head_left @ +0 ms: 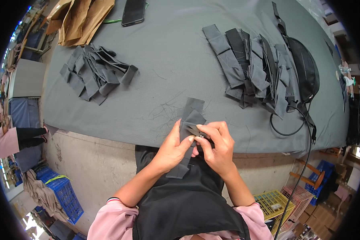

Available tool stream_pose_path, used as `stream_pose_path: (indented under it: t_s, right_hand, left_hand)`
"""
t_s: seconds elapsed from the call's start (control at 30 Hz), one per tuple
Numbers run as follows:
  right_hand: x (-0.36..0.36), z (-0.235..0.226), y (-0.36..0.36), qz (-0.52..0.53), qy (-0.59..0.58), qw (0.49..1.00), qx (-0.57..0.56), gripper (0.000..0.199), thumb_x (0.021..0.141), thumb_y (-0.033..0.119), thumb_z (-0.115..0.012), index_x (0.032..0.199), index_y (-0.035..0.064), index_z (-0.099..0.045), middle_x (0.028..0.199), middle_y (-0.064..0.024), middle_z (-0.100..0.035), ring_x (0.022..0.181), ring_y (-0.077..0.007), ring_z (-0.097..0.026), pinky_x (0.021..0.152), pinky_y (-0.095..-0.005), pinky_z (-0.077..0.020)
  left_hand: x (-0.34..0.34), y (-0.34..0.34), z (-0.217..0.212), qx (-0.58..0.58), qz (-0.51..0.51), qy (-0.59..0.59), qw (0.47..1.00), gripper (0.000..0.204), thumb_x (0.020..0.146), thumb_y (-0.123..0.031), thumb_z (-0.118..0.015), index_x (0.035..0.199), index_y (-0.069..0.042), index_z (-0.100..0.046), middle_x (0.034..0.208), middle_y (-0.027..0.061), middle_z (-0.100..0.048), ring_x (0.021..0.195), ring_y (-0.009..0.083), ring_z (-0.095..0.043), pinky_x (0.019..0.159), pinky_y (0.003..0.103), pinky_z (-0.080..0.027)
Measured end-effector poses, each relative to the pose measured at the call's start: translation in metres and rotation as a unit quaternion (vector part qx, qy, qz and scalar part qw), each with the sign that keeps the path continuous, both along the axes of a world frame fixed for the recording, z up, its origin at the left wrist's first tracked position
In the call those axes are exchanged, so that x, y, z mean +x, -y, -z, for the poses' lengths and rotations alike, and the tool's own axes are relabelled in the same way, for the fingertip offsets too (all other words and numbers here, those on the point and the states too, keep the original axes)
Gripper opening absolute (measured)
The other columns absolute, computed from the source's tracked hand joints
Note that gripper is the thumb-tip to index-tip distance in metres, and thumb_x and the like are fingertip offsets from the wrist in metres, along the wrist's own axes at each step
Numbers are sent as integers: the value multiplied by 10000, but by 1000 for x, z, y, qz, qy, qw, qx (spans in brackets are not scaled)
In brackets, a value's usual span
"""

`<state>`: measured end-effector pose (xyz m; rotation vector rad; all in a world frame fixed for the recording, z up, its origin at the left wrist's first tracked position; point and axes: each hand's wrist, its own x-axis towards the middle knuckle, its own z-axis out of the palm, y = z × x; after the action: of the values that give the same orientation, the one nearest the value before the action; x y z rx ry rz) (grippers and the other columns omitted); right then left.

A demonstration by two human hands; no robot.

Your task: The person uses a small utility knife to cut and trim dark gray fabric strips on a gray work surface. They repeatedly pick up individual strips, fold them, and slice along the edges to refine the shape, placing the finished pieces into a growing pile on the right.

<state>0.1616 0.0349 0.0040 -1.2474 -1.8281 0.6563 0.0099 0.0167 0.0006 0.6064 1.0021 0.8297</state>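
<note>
A folded strip of grey fabric hangs over the table's near edge, its lower end reaching down to my black apron. My left hand is closed on its middle, thumb on top and fingertips showing beneath. Against the same spot, my right hand makes a pinch, its thumb close to the left thumb. Between the right fingertips is a small dark piece with a bright glint, too small to name. The strip is creased and crossed over itself just above the fingers.
On the grey-covered table lie a left pile of grey strips, a right pile, a black pouch with a cable, brown paper and a phone. Crates stand on the floor; a person is at far left.
</note>
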Motion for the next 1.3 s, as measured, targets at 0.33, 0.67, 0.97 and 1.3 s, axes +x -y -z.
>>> stream_pose_path:
  t_s: [0.33, 0.67, 0.97, 1.3]
  right_hand:
    - [4, 1, 4, -19, 68, 996, 52, 252, 687, 30, -720, 933, 64, -677, 729, -37, -579, 610, -187, -552, 584, -307, -470]
    - [11, -1, 5, 34, -119, 985, -117, 249, 758, -18, -684, 1001, 19, -639, 886, -57, -513, 709, -119, -531, 593, -231, -456]
    - [5, 9, 15, 63, -166, 974, -139, 210, 779, -13, -681, 987, 5, -652, 889, -37, -495, 730, -84, -520, 602, -212, -438]
    - [3, -11, -2, -15, -102, 988, -116, 217, 769, -56, -667, 968, -7, -593, 868, -48, -515, 597, -112, -585, 514, -228, -480]
  left_hand:
    - [2, 3, -2, -27, 0, -41, 999, 517, 945, -72, -476, 1363, 31, -189, 997, 113, -572, 737, 141, -592, 667, 278, -526]
    - [-7, -6, -15, -96, -44, 205, 973, 291, 917, -101, -524, 1166, -4, -407, 868, 125, -589, 625, 199, -594, 567, 323, -525]
    - [-5, -1, -10, -183, -66, 370, 909, 300, 932, -118, -508, 1192, 8, -425, 878, 124, -577, 612, 195, -591, 524, 321, -509]
    - [4, 0, -4, 69, -15, -38, 997, 606, 932, -120, -549, 1410, 35, -210, 1168, 125, -542, 851, 192, -633, 766, 296, -528]
